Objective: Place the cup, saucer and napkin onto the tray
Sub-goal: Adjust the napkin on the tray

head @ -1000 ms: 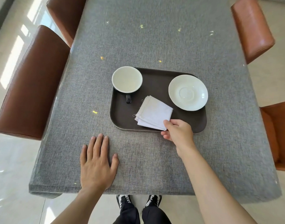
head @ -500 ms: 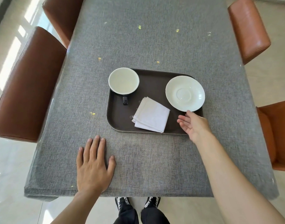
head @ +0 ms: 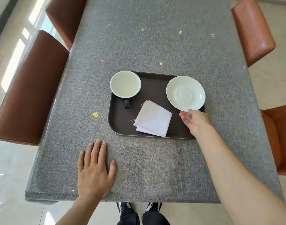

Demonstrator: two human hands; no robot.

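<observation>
Cup [head: 125,84], saucer [head: 185,93] and folded napkin [head: 152,118] all sit on the dark tray [head: 122,122], the right hand [head: 195,121] open, empty, fingertips at the saucer's near rim, the left hand [head: 94,169] spread flat on the grey-clothed table [head: 155,168] among brown chairs [head: 25,88].
</observation>
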